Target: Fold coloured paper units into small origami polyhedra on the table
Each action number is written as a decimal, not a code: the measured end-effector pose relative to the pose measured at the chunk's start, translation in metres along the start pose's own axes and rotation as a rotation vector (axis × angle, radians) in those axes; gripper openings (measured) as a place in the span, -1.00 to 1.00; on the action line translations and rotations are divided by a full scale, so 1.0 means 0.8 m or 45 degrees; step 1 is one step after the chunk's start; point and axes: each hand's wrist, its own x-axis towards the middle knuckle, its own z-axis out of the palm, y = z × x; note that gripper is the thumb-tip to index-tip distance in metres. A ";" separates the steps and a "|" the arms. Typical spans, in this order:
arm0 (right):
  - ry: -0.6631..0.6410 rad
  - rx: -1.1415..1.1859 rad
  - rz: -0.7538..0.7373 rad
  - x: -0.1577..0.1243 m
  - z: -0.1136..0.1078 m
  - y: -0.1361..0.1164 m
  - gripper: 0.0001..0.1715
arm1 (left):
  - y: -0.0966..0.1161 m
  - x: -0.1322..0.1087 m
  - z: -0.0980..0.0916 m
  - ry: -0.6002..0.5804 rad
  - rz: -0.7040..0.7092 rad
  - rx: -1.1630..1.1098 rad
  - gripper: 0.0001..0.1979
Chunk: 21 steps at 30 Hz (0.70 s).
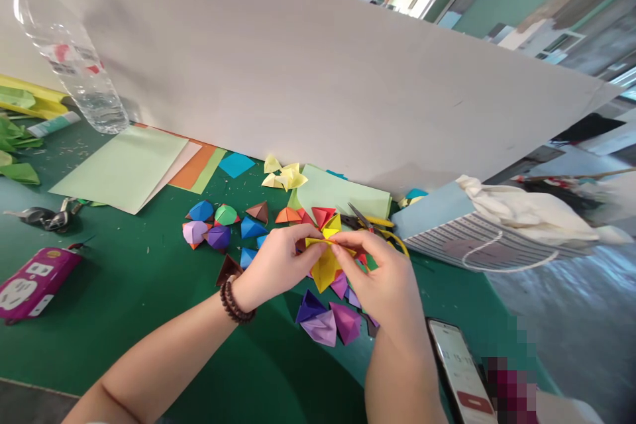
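Between my two hands is a yellow piece of folded paper point(325, 270), pinched along its upper edge. My left hand point(283, 255) grips its left end with thumb and forefinger; a dark beaded bracelet circles that wrist. On the right end, my right hand point(380, 271) pinches with thumb and fingertips. Close around lie folded paper shapes: a blue one point(252, 227), a red one point(322, 215), a magenta one point(345, 322) and a lilac one point(320, 328). Scissors with yellow handles point(395, 238) lie partly hidden behind my right hand.
Coloured paper sheets point(122, 169) lie at the back left near a clear plastic bottle point(79, 66). A purple box point(37, 283) is at left. A striped paper bag point(447, 228) and a phone point(460, 368) are at right. A pale partition point(298, 79) borders the green table.
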 end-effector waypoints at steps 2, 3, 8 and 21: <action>0.031 -0.013 -0.106 0.000 -0.002 0.000 -0.90 | 0.003 -0.001 -0.001 -0.006 -0.017 -0.027 -0.82; 0.039 -0.017 -0.173 0.001 -0.002 0.000 -0.89 | 0.003 -0.002 -0.001 -0.004 -0.023 -0.041 -0.82; -0.051 -0.116 -0.452 0.002 -0.004 0.004 -0.82 | 0.004 -0.002 -0.003 -0.015 -0.046 -0.068 -0.86; -0.322 0.128 0.225 0.001 -0.014 0.009 -0.85 | 0.009 -0.008 -0.003 0.025 0.246 0.389 -0.79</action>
